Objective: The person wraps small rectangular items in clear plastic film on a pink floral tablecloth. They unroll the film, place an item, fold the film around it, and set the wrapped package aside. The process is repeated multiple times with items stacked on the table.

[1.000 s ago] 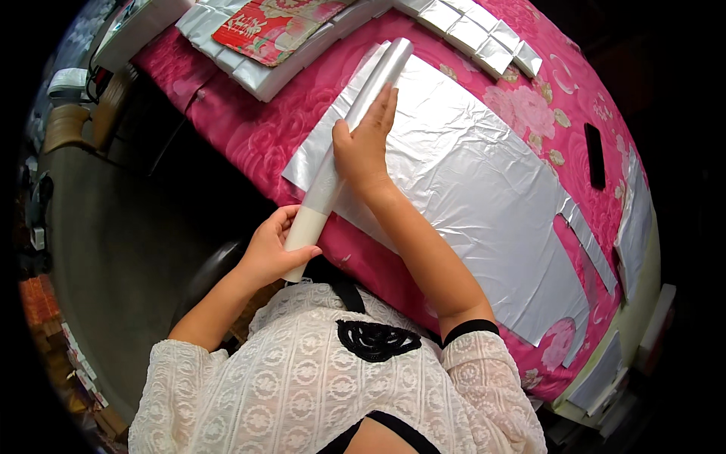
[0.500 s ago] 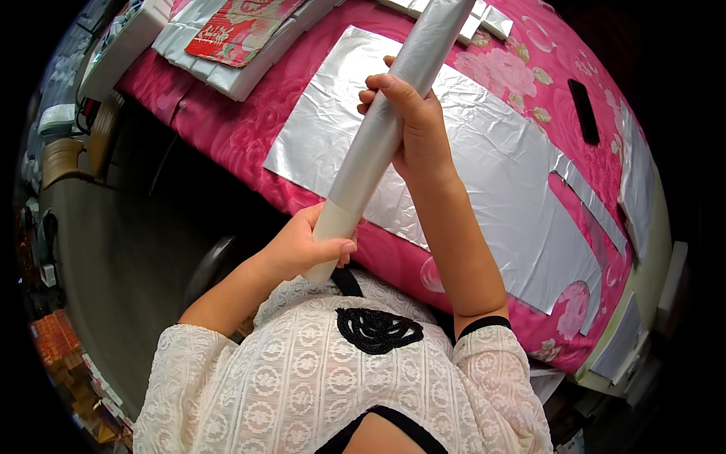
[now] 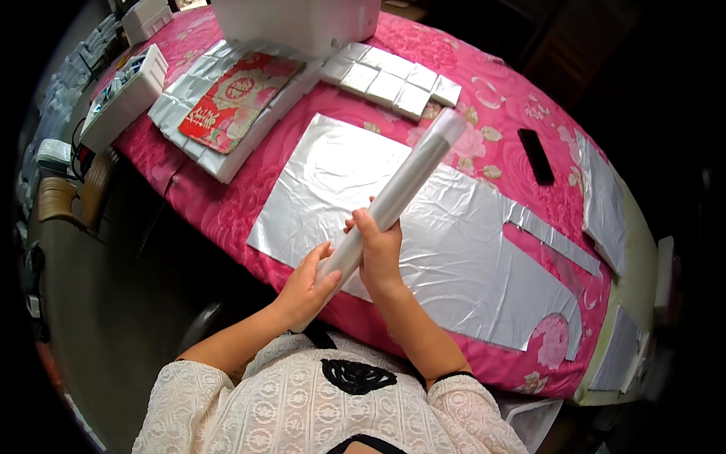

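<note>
A long roll of silvery film [image 3: 412, 178] slants over the table, its pale far end up and to the right and its near end by my waist. My right hand [image 3: 380, 246] is wrapped around its lower middle, thumb on top. Just below, my left hand [image 3: 304, 287] holds the near part, thumb lying over it and fingers along its left side. Beneath the roll a large, creased silver sheet [image 3: 461, 265] lies flat on the table. Its right end has cut-outs and narrow strips.
A pink floral cloth [image 3: 522, 98] covers the table. At the back stand a white box [image 3: 295, 23] and several small silver blocks [image 3: 386, 79]. Left of them, a red printed card [image 3: 234, 98] lies on silver packs [image 3: 170, 113]. A black phone-like slab [image 3: 535, 157] lies right.
The roll's far end has dropped into view and the roll has come nearer. My hands are now closer together on it. The view has shifted, showing more of the table's back.
</note>
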Motion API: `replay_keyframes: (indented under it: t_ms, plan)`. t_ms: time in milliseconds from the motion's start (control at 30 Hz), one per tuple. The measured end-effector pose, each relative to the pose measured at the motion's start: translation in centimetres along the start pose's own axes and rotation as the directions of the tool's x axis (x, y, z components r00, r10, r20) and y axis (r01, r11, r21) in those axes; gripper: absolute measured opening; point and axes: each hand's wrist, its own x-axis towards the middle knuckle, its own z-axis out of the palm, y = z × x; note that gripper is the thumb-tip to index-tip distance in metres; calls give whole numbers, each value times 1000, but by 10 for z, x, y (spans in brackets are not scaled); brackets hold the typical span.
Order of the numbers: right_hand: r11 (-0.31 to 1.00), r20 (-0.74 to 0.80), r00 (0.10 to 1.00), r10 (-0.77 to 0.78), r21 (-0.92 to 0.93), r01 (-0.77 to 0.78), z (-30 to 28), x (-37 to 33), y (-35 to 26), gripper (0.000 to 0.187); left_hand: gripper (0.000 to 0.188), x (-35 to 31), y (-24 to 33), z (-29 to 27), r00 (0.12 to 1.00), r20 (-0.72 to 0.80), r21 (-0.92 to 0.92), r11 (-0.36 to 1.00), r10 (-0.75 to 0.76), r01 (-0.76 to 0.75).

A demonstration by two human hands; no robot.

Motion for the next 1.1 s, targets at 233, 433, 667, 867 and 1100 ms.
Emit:
replay_keyframes:
  t_ms: [233,433,667,867,1100]
  plan:
    - [999,-85,996,25,31,-23,-8,-6,0,51,56,4,17,-1,987,116,-23,994,-108,111]
    - [999,-68,998,18,42,-15,-12,-5,1,54,50,4,22,4,990,101,-11,995,-100,102]
    - [999,-98,995,-11,36,15,-12,-8,1,43,50,4,20,6,994,104,-32,999,-33,37]
    - [999,-98,995,-7,40,11,-12,-10,1,41,49,3,22,6,995,103,-50,998,-19,24]
    - [998,-70,996,50,34,-48,-14,-13,-1,57,49,1,25,6,991,130,-23,1000,-19,22]
